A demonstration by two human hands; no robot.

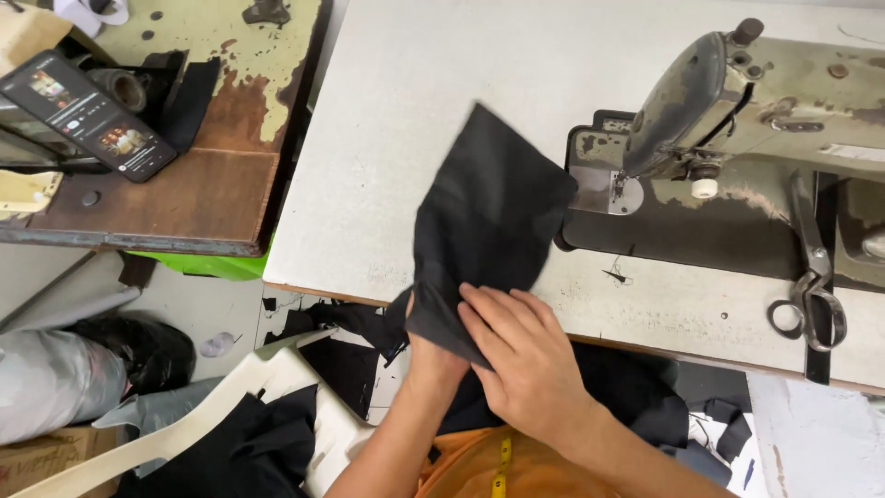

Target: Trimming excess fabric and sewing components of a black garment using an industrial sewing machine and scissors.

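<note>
Pale grey worktop [396,138], front edge worn. Left of it, wooden side table [184,194] with peeling paint, rust patches. Grey floor [175,304] below, cream plastic chair [277,387] near worktop's front-left corner. Light even.

- Black cloth [489,221]: matt, soft woven fabric.
- Sewing machine [765,101]: worn painted metal, dull and chipped.
- Table [415,111]: pale, speckled, smooth top.
- Scissors [813,277], at 3 o'clock: bare steel, slight sheen.
- Bench [203,175], at 10 o'clock: brown wood, peeling paint.
- Phone [88,115]: glossy screen.
</note>
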